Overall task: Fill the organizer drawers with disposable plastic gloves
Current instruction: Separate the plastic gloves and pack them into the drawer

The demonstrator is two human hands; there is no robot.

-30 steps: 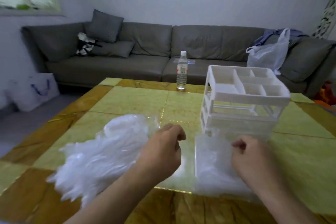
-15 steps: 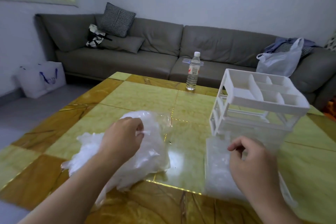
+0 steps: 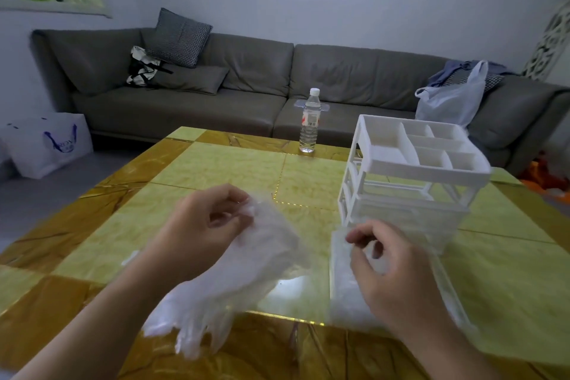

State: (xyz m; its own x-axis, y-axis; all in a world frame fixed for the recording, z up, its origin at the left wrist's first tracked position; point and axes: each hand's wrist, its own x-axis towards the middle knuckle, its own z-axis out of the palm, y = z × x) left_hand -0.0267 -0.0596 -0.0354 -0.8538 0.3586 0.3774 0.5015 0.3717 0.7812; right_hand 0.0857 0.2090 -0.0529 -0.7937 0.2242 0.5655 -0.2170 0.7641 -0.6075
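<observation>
The left hand (image 3: 205, 233) has its fingers curled around the upper edge of a bunch of disposable plastic gloves (image 3: 246, 274). The bunch hangs from that grip and trails down and toward the person, its loose finger ends lying on the table (image 3: 222, 163) below the left wrist.

To the right of the left hand, with a bare strip of table between, a clear pulled-out drawer (image 3: 342, 296) lies flat on the table. Its long axis runs from the person toward the organizer (image 3: 416, 170), which stands just beyond the right hand. The drawer appears to hold some gloves already, though its contents are blurred.

The right hand (image 3: 398, 274) is over the drawer with its fingers curled; whether it pinches film or holds nothing cannot be determined. The two hands are apart.

Judgement: the coming move carries the bunch rightward from the left hand into the drawer. The right hand is nearer the drawer and is placed to receive or press down the load.
</observation>
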